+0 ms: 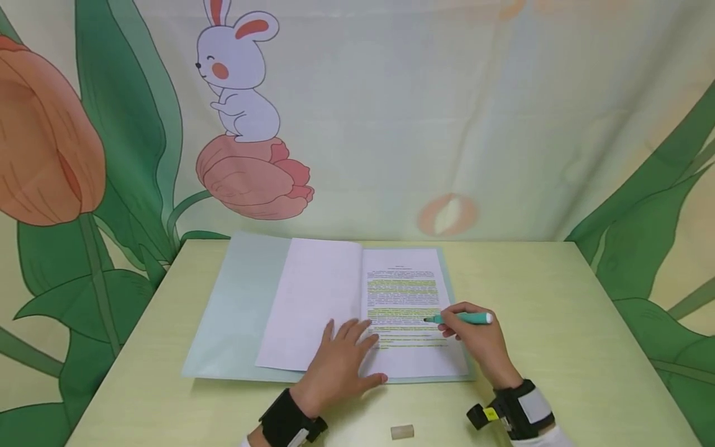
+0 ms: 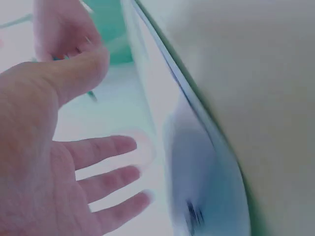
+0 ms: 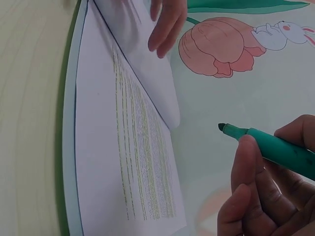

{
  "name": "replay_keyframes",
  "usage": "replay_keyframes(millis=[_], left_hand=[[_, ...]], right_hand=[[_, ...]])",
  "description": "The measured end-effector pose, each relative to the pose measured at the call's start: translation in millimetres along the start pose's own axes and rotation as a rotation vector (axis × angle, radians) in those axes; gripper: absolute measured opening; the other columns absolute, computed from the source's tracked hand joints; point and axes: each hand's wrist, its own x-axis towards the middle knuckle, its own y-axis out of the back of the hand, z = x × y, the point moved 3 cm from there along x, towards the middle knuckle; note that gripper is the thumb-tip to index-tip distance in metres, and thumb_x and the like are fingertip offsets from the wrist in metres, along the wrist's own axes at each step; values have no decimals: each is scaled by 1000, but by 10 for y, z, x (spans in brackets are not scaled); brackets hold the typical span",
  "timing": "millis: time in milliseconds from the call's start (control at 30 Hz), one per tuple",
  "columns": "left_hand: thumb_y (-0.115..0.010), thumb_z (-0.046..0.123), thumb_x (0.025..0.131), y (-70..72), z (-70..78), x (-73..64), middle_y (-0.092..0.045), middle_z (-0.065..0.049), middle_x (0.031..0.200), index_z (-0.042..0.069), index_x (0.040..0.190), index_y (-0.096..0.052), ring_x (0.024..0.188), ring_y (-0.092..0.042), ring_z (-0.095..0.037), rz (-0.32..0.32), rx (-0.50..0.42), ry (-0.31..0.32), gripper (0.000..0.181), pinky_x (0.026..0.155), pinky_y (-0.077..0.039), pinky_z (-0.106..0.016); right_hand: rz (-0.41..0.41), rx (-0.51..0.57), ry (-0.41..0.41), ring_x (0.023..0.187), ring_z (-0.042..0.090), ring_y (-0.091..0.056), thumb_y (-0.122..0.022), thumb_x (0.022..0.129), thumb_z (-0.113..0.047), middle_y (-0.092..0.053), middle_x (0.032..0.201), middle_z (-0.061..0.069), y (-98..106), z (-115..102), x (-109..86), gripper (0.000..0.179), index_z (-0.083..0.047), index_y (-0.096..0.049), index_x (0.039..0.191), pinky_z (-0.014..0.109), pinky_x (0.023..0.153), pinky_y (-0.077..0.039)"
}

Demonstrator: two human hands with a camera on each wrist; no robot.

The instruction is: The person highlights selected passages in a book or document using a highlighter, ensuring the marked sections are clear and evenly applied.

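A teal marker is pinched between the thumb and fingers of my right hand, its dark tip pointing left over the printed page. In the right wrist view the marker is uncapped. Several text lines on the page carry yellow-green highlighting. My left hand has its fingers spread at the lower middle of the open folder, by the blank left sheet. In the left wrist view the left hand shows straight fingers holding nothing.
A small beige-grey block lies near the front edge of the pale yellow table. Behind the table hangs a curtain printed with a rabbit and tulips. Both wrists wear black straps.
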Motion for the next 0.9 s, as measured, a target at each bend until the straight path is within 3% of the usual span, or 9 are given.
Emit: replay_keyframes(millis=[133,233,333,433,600,900], left_hand=[[-61,65,86,12,264,-133,-56,1,140,21,133,-58,129,-53,-19,-133,-63,-125,64,106,-43,-45],[-62,62,87,-13,439,-217,-63,7,125,22,128,-62,114,-60,-11,-196,-81,-210,58,91,-51,-32],[-65,60,85,-70,568,-269,-66,12,109,24,121,-65,95,-62,-4,-213,-36,-296,51,70,-49,-21],[-67,60,82,-136,648,-297,-64,15,96,25,111,-67,80,-58,-1,-195,77,-361,44,56,-38,-16],[-72,55,79,-187,699,-299,-59,15,90,26,102,-66,75,-52,-2,-178,198,-368,37,51,-31,-18],[-73,35,85,-259,706,-261,-57,17,79,25,92,-65,67,-51,3,-178,78,-378,14,48,-30,-14]], right_hand=[[-14,5,10,76,17,-70,-71,90,-27,-76,83,5,9,-43,-51,23,-5,-73,97,31,74,-53],[-27,14,6,75,17,-71,-71,90,-27,-75,82,6,16,-63,-89,23,-5,-73,97,31,74,-52],[-37,20,-3,74,18,-71,-72,89,-28,-75,81,7,18,-79,-130,25,-4,-72,97,30,73,-52],[-44,23,-6,74,18,-70,-73,88,-29,-75,81,7,12,-95,-164,26,-4,-72,97,30,72,-52],[-45,26,0,73,18,-70,-73,88,-29,-74,79,6,-3,-111,-191,26,-4,-72,96,33,72,-53],[-51,22,-15,73,19,-69,-71,90,-24,-74,79,7,-30,-109,-243,21,-4,-72,96,33,72,-53]])
